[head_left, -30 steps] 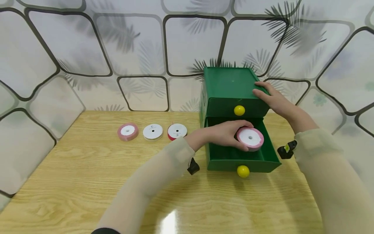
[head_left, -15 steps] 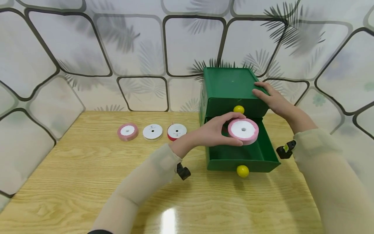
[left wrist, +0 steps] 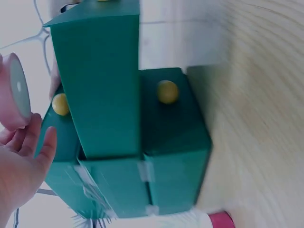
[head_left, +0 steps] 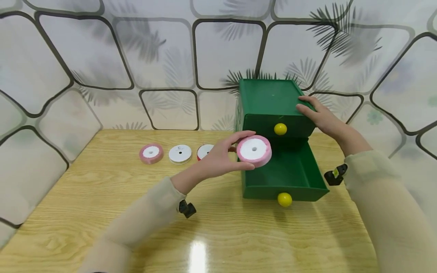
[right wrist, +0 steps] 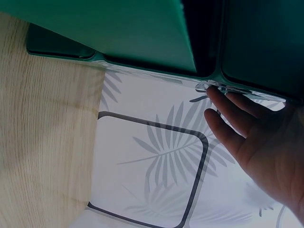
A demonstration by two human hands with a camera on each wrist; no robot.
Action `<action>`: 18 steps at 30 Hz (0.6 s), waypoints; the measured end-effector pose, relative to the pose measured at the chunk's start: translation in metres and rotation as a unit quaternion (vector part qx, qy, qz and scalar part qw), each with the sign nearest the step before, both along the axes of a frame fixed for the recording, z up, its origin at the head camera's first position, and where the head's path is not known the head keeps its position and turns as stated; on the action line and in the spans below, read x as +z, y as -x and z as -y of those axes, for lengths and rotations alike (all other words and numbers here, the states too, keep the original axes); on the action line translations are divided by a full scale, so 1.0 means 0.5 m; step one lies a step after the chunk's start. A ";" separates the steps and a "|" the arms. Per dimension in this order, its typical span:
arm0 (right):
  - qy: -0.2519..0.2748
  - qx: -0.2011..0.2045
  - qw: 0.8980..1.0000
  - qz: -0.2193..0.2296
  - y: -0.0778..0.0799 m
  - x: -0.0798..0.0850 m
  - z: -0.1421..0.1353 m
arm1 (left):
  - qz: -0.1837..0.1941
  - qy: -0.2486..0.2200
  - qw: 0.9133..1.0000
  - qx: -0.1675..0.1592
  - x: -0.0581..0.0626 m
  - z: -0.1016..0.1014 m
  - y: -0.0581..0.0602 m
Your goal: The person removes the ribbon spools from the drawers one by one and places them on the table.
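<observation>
A pink ribbon spool [head_left: 253,153] with a white face is held in my left hand [head_left: 220,159], thumb at its near edge and fingers at its far edge. It hangs in the air over the left side of a pulled-out drawer [head_left: 290,168] in a green cabinet [head_left: 271,96]. In the left wrist view the spool [left wrist: 12,92] shows at the left edge beside the hand. My right hand [head_left: 321,115] rests on the cabinet's top right edge. From the right wrist, that hand [right wrist: 266,147] appears along the cabinet's side, its fingers extended.
Left of the cabinet, a pink spool [head_left: 151,152], a white spool [head_left: 180,153] and a red-edged spool [head_left: 204,151] lie in a row on the wooden table [head_left: 102,197]. My left hand partly covers the red-edged one. Yellow knobs stick out from the drawer fronts. Patterned cloth stands behind.
My left hand has lifted the pink ribbon spool out of the open drawer and moved it leftward. The right hand stays on the cabinet, and the drawer remains pulled out.
</observation>
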State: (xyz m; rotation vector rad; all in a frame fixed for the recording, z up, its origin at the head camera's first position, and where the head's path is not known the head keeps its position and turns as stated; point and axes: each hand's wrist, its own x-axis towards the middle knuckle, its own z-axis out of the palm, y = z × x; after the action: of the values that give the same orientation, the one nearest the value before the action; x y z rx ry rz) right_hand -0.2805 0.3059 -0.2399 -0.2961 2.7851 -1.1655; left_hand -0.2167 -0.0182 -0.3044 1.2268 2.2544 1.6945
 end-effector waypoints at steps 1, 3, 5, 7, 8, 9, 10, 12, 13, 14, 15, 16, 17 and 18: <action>-0.001 0.001 1.000 0.001 0.000 0.000 0.000 | 0.004 0.001 1.000 0.006 -0.004 0.009 -0.002; -0.003 0.003 1.000 0.003 0.000 0.001 -0.001 | 0.010 0.004 1.000 0.016 -0.011 0.028 -0.006; -0.003 0.003 1.000 0.004 0.000 0.001 -0.001 | 0.018 0.009 1.000 0.020 -0.020 0.046 -0.010; -0.004 0.004 1.000 0.004 0.001 0.000 -0.002 | 0.023 0.015 0.999 0.019 -0.028 0.065 -0.014; -0.004 0.005 1.000 0.004 0.001 0.000 -0.003 | 0.023 0.015 0.999 0.018 -0.033 0.074 -0.016; -0.004 0.006 1.000 0.004 0.001 0.000 -0.004 | 0.021 0.018 0.999 0.019 -0.037 0.083 -0.018; -0.005 0.006 1.000 0.002 0.001 -0.001 -0.004 | 0.017 0.020 0.999 0.021 -0.042 0.092 -0.020; -0.003 0.009 1.000 0.002 0.001 -0.002 -0.005 | 0.005 0.025 0.999 0.028 -0.052 0.110 -0.025; -0.001 0.010 1.000 0.001 0.001 -0.002 -0.006 | 0.001 0.027 0.999 0.033 -0.057 0.119 -0.027; -0.001 0.011 1.000 0.001 0.000 -0.002 -0.006 | -0.003 0.033 0.999 0.042 -0.062 0.128 -0.030; 0.000 0.011 1.000 0.001 0.000 -0.002 -0.006 | -0.003 0.040 0.998 0.051 -0.068 0.137 -0.033; 0.000 0.011 1.000 0.001 0.000 -0.002 -0.005 | 0.000 0.044 0.997 0.058 -0.072 0.147 -0.036; 0.000 0.011 1.000 0.000 -0.001 -0.002 -0.005 | 0.006 0.049 0.997 0.063 -0.077 0.155 -0.038; -0.001 0.011 1.000 -0.001 -0.001 -0.002 -0.004 | 0.010 0.052 0.996 0.067 -0.081 0.164 -0.040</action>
State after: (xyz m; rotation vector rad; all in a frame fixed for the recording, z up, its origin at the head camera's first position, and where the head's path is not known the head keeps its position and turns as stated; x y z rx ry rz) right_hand -0.2798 0.3080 -0.2411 -0.3278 2.7759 -1.1584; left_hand -0.1965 -0.1001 -0.3451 1.0552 2.4287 1.5982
